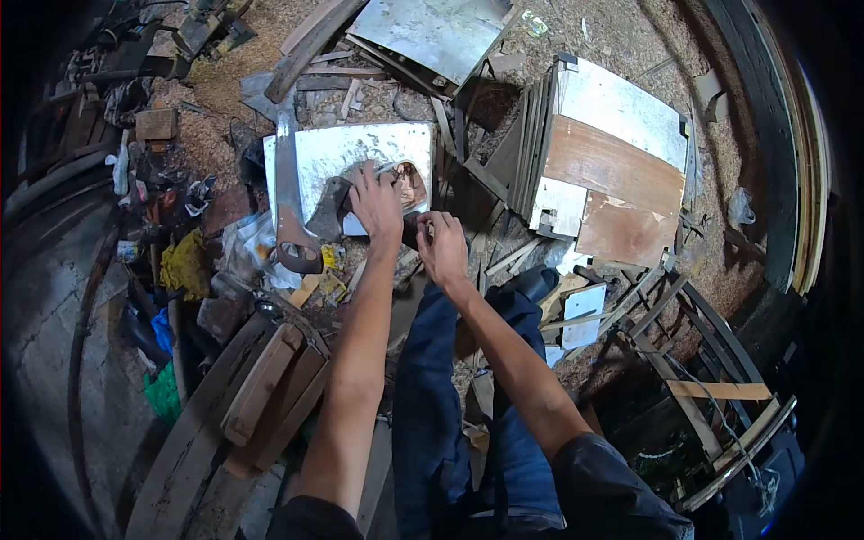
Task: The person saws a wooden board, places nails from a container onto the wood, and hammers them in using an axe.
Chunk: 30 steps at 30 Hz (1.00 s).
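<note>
A scuffed white board lies in front of me, with a patch of bare brown wood showing at its right side. My left hand rests on the board beside this patch, its fingers stretched out and apart. A dark grey, sheet-like piece lies against its left edge. Just beyond the board's near right corner, my right hand is closed, its fingers curled at a small dark piece I cannot make out. A handsaw crosses the left part of the board, its brown handle toward me.
Stacked panels with peeling white faces stand to the right, and another white-topped panel is at the back. Wooden planks lie at the lower left. A wooden frame sits at the lower right. Sawdust and scraps cover the ground.
</note>
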{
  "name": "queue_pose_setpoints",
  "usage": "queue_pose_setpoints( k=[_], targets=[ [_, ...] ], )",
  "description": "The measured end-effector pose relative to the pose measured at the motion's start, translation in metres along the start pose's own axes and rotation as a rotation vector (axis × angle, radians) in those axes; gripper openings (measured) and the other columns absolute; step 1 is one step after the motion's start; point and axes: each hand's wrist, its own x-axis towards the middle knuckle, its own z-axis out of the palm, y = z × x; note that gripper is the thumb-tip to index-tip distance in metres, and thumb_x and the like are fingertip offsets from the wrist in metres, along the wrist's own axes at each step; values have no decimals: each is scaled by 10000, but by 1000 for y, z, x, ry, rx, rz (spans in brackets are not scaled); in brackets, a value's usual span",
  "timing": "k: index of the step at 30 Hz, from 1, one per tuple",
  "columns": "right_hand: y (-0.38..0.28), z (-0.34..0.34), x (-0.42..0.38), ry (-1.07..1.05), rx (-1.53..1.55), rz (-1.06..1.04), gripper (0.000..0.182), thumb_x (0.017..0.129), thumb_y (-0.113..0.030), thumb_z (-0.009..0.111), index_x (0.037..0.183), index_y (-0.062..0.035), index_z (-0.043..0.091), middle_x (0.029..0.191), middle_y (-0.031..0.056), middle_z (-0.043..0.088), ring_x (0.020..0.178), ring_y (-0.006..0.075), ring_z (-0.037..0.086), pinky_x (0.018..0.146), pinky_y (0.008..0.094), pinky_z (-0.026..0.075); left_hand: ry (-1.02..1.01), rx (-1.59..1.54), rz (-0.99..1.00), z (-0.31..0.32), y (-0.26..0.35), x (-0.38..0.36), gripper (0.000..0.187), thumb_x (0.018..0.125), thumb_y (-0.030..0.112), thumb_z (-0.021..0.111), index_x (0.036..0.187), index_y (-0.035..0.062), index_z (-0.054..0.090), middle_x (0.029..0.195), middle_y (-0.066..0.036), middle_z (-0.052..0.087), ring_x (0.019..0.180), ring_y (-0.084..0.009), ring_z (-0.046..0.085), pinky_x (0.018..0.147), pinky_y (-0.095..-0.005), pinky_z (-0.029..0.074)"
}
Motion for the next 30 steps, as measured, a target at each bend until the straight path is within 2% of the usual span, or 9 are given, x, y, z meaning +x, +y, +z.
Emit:
queue_pose_setpoints(
  k=[7,13,16,19,20,23,24,27,30],
  targets=[
    [-2,3,-4,0,31,25,160,820,-55,643,978,-36,619,964,166,619,937,361,573,855,448,466,-35,-41,-44,0,-1,2,181,762,253,751,897,133,739,1252,-47,543,1224,-272,465,952,-407,383],
    [-1,3,-5,8,33,39,139,831,-61,628,968,-38,621,959,175,621,933,364,576,853,446,466,-26,-98,-69,-14,-1,6,131,748,198,696,854,135,742,1238,-51,551,1201,-278,479,936,-413,397],
    [3,5,-6,-24,-8,32,162,825,-90,646,976,-38,617,964,177,618,946,366,574,853,442,470,136,-126,8,-24,-8,1,128,750,175,668,858,120,708,1191,-69,575,1171,-288,499,925,-423,404],
    [6,20,-12,-86,-127,24,234,806,-121,679,1013,-39,605,1003,178,605,991,365,566,861,450,471,111,-302,8,-41,-21,-7,154,756,190,666,883,104,660,1101,-82,613,1130,-286,524,926,-438,396],
    [7,26,-15,-141,-220,28,345,791,-136,708,1086,-26,567,1056,192,602,1017,385,566,892,461,468,128,-294,14,-48,-25,-13,143,790,158,665,903,81,619,945,-94,643,974,-292,594,839,-438,442],
    [-13,28,-11,-190,-339,96,450,762,-131,736,1144,-34,520,1110,192,581,1061,388,557,905,474,467,25,-509,-129,-53,-38,-30,107,818,99,660,906,63,612,822,-106,639,806,-312,620,713,-442,471],
    [-10,36,-11,-202,-420,72,534,728,-126,763,1178,-46,488,1110,180,582,1069,389,565,912,473,471,121,-474,-56,-54,-40,-34,118,827,50,654,937,52,611,777,-125,633,723,-334,621,649,-445,480],
    [-2,48,-5,-301,-507,30,535,733,-166,771,1177,-55,493,1124,187,576,1081,395,566,916,440,485,63,-502,-197,-57,-45,-50,155,835,62,645,986,48,614,834,-142,648,787,-346,635,700,-444,492],
    [-3,41,-4,-517,-424,-73,535,759,-268,747,1168,-27,500,1076,211,623,1011,407,620,864,440,524,110,-537,-236,-62,-57,-66,149,849,48,622,996,36,635,893,-145,660,820,-334,642,720,-425,499]
  ],
)
